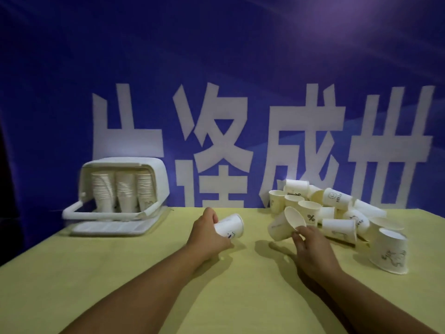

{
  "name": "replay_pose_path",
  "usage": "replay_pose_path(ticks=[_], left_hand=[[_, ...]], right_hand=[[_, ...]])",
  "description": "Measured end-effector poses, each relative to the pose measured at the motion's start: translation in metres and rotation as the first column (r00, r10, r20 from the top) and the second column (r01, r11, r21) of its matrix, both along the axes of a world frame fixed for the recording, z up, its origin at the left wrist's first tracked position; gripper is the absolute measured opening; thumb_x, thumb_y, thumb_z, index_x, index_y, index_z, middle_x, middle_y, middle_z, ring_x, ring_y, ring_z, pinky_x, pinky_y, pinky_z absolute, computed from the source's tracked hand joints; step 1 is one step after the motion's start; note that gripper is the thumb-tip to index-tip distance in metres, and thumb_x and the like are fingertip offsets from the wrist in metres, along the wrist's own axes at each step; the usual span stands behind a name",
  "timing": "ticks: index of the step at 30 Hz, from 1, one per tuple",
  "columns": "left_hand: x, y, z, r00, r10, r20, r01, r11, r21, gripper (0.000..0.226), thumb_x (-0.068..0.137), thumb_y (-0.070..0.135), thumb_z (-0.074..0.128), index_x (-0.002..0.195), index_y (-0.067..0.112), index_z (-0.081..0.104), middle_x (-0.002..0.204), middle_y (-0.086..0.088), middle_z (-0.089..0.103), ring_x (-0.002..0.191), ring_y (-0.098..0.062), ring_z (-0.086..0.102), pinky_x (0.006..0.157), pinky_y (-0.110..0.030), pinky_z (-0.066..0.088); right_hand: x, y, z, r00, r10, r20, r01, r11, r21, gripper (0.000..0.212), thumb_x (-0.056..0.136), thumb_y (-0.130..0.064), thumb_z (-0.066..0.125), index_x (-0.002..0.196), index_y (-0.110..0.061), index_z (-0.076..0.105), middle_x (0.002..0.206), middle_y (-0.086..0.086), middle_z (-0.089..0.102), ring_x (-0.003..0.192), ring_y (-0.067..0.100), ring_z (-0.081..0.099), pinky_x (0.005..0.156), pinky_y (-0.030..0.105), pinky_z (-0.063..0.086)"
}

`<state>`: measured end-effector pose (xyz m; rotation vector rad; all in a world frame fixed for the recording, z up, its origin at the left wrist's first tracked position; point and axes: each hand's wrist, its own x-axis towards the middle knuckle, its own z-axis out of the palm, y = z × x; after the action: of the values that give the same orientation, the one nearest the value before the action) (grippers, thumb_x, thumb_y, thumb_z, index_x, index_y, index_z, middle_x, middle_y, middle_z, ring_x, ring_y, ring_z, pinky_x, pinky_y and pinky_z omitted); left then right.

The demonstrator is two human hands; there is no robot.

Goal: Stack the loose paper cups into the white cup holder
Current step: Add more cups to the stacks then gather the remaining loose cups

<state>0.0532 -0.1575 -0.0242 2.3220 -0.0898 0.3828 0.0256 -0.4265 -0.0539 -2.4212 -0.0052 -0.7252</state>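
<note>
Left grip (209,232) encloses one paper cup (230,227) (lying sideways); right grip (311,248) pinches the rim of a tilted cup (280,229) beside the pile (337,200).

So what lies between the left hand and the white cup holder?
Nothing: in the head view only bare yellow tablecloth separates the left hand from the white cup holder.

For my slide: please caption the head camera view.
Left hand holds one paper cup, right hand another cup, between white cup holder and loose cup pile.
</note>
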Motion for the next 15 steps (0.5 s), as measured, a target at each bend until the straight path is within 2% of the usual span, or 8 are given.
replay_pose_path(ticks=[3,5,8,11,13,15], left_hand=[[-0.006,0.035,0.0,0.997,0.072,0.017,-0.071,0.995,-0.073,0.058,0.059,0.026,0.087,0.088,0.029,0.037,0.095,0.003,0.056,0.08,-0.015,0.058,0.051,-0.026,0.043],[-0.008,0.059,0.0,0.993,0.099,0.059,-0.089,0.984,-0.152,0.06,0.061,0.023,0.085,0.094,0.034,0.037,0.101,0.005,0.055,0.083,-0.015,0.06,0.052,-0.027,0.049],[-0.007,0.096,0.006,0.983,0.115,0.141,-0.085,0.975,-0.203,0.08,0.074,0.022,0.085,0.124,0.047,0.029,0.117,0.009,0.051,0.095,-0.009,0.057,0.068,-0.028,0.056],[-0.002,0.131,0.017,0.954,0.193,0.23,-0.158,0.974,-0.16,0.097,0.081,0.021,0.08,0.143,0.054,0.014,0.144,0.007,0.043,0.121,-0.021,0.052,0.091,-0.039,0.054],[0.008,0.153,0.022,0.928,0.238,0.286,-0.204,0.968,-0.144,0.091,0.082,0.026,0.079,0.144,0.052,0.018,0.15,0.006,0.037,0.123,-0.019,0.045,0.098,-0.041,0.048],[0.022,0.175,0.024,0.911,0.276,0.306,-0.233,0.957,-0.171,0.073,0.082,0.034,0.079,0.133,0.047,0.029,0.141,0.006,0.042,0.116,-0.017,0.046,0.094,-0.039,0.047]], right_hand=[[0.011,0.054,0.009,0.993,0.117,0.023,-0.119,0.989,0.086,0.021,0.102,-0.024,0.05,0.11,-0.017,0.068,0.112,0.004,0.062,0.095,0.016,0.053,0.08,0.032,0.042],[0.018,0.089,0.016,0.982,0.183,0.041,-0.188,0.959,0.211,0.018,0.102,-0.023,0.052,0.109,-0.019,0.068,0.108,0.003,0.065,0.092,0.017,0.057,0.081,0.036,0.049],[0.032,0.14,0.03,0.967,0.252,0.046,-0.253,0.907,0.337,0.019,0.101,-0.025,0.054,0.115,-0.021,0.066,0.103,-0.001,0.066,0.09,0.016,0.063,0.083,0.046,0.058],[0.048,0.187,0.043,0.954,0.287,0.09,-0.298,0.856,0.423,0.019,0.098,-0.026,0.06,0.115,-0.023,0.068,0.1,-0.005,0.067,0.087,0.014,0.065,0.081,0.045,0.061],[0.059,0.216,0.051,0.946,0.303,0.114,-0.319,0.813,0.487,0.02,0.097,-0.027,0.062,0.115,-0.022,0.069,0.1,-0.006,0.067,0.087,0.015,0.065,0.08,0.045,0.061],[0.068,0.243,0.056,0.932,0.338,0.132,-0.355,0.772,0.527,0.017,0.099,-0.028,0.059,0.112,-0.022,0.069,0.094,-0.005,0.067,0.085,0.017,0.065,0.078,0.045,0.061]])
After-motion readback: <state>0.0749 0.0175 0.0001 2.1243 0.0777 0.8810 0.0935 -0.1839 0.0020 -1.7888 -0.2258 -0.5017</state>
